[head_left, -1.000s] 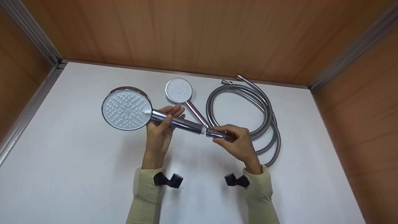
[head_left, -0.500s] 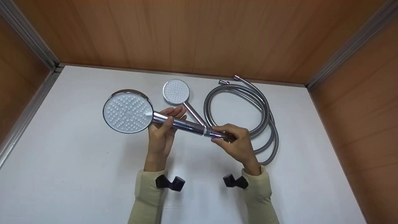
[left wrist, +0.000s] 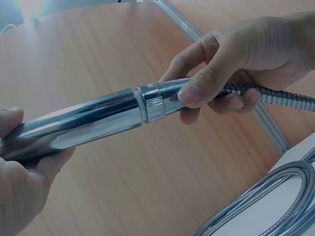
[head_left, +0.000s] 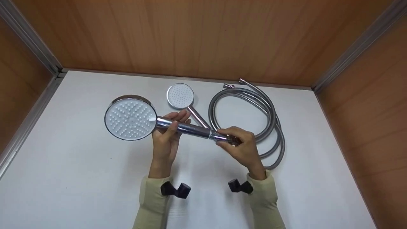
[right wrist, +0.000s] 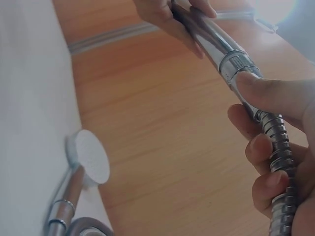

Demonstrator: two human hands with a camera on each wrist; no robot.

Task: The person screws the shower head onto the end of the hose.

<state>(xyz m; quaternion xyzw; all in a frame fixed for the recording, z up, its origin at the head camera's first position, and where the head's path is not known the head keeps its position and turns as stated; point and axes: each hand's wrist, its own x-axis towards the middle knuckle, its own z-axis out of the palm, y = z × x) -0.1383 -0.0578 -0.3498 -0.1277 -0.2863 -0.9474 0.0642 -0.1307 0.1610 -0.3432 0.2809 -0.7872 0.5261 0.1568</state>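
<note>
My left hand grips the chrome handle of a large round shower head, thumb across the front. Its pale, nubbed spray face is turned up toward the head camera. My right hand pinches the chrome hose connector between thumb and fingers, with other fingers round the ribbed metal hose behind it. Connector and handle end meet in line, with a thin seam between them in the left wrist view. Whether the thread is engaged cannot be seen. Both hands hold these parts above the white table.
A smaller shower head lies behind my hands, its handle end partly hidden. Beside it on the right are coiled metal hoses, two loose ends pointing toward the back wall. Wooden panels enclose the back and sides.
The gap between the connector and the shower head's handle has narrowed, and the two now meet. Both hands keep their grips, with the scene shifted slightly in the head view.
</note>
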